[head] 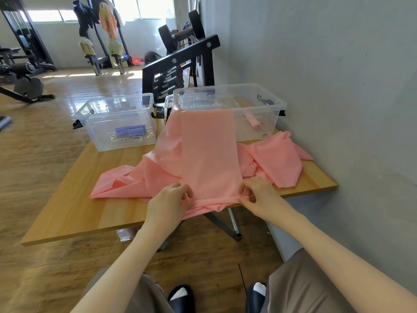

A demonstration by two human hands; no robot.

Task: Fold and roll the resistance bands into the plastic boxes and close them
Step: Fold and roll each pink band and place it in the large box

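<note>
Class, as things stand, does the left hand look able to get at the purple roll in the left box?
Probably yes. The left box has no lid on, and the purple roll lies exposed inside. However, the left hand is pinching the pink band, so it must let go first.

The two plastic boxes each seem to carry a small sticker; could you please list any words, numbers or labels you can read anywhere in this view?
Sticker on the left box: printed lines like a barcode, too small and blurred to read.
Sticker on the right box: also too small and blurred to read.
Pink bands, table and wall: no text visible.
Nothing in this view can be quoted.
</note>
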